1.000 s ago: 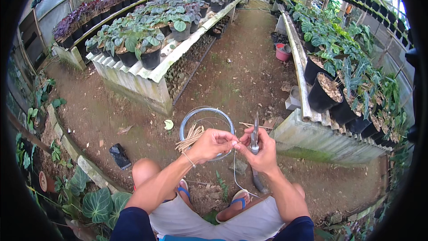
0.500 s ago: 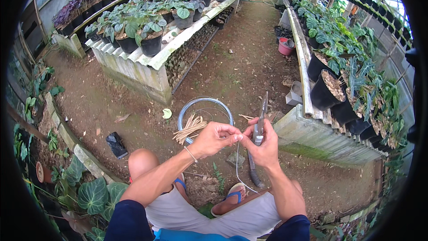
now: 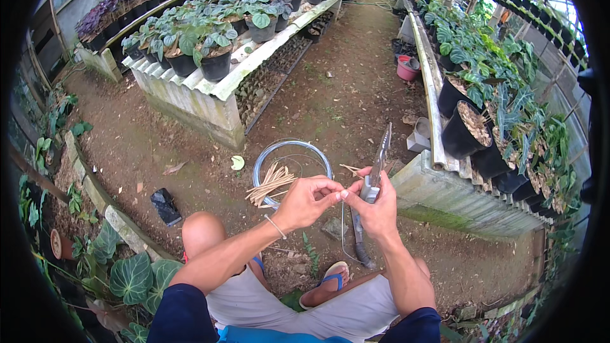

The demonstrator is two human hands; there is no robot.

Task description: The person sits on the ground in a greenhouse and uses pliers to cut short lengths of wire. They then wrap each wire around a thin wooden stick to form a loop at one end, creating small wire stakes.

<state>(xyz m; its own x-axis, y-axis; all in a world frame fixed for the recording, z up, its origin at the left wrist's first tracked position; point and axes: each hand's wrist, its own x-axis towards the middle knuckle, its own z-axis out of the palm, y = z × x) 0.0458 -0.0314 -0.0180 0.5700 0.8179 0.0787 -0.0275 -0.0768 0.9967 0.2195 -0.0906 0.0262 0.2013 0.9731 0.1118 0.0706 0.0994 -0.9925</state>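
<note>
My left hand [image 3: 309, 201] pinches the end of a thin pale wire [image 3: 344, 232], its fingertips against those of my right hand [image 3: 376, 206]. The wire hangs from the pinch and curves down toward my right leg. A long grey tool [image 3: 381, 155] rests in my right hand, with a narrow, notched upper end and a dark, bent lower end. Its exact kind I cannot tell. My right thumb and forefinger also press at the wire. Beyond my hands, a coil of wire [image 3: 258, 162] lies on the ground with a bundle of thin wooden sticks [image 3: 273, 184] on it.
Potted plants stand on the left bench [image 3: 184, 98] and along the right bench [image 3: 467, 206]. A pink pot [image 3: 406, 71] sits beside the right bench. A black plastic packet [image 3: 166, 206] lies on the soil, left of my knee. Low edging [image 3: 127, 228] borders leafy plants.
The tool in my right hand has tilted, its upper end moving right. The hanging wire has shifted slightly and bends differently. Both hands stay together at nearly the same place.
</note>
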